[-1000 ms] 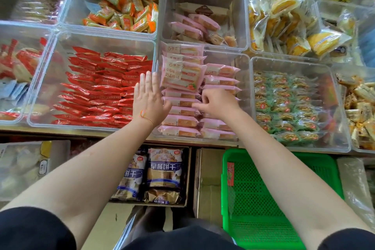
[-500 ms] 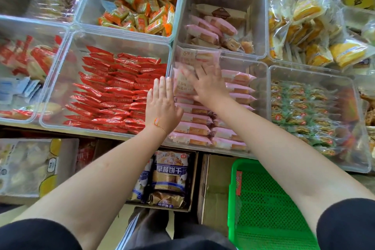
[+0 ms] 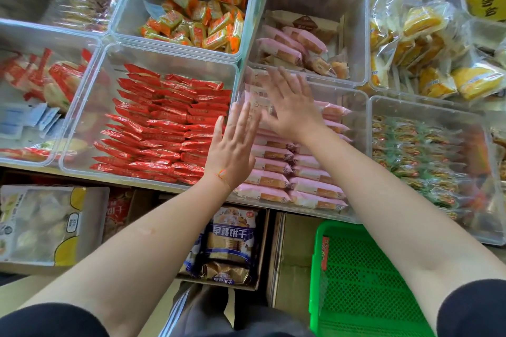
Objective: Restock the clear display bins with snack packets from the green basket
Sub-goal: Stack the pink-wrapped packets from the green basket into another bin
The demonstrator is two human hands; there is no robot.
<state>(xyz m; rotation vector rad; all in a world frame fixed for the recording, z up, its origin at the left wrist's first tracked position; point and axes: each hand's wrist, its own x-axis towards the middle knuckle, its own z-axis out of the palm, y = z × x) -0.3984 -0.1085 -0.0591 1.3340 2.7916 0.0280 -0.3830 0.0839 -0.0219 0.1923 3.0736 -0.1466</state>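
At centre frame both hands are spread flat, the right hand (image 3: 291,111) pressing the pink snack packets (image 3: 276,165) in their clear bin (image 3: 356,107), the left hand (image 3: 232,145) alongside; packets judged light, soft, slippery, crushable, best pinched at sealed ends.

Two hands (image 3: 232,145), one green basket (image 3: 364,282)
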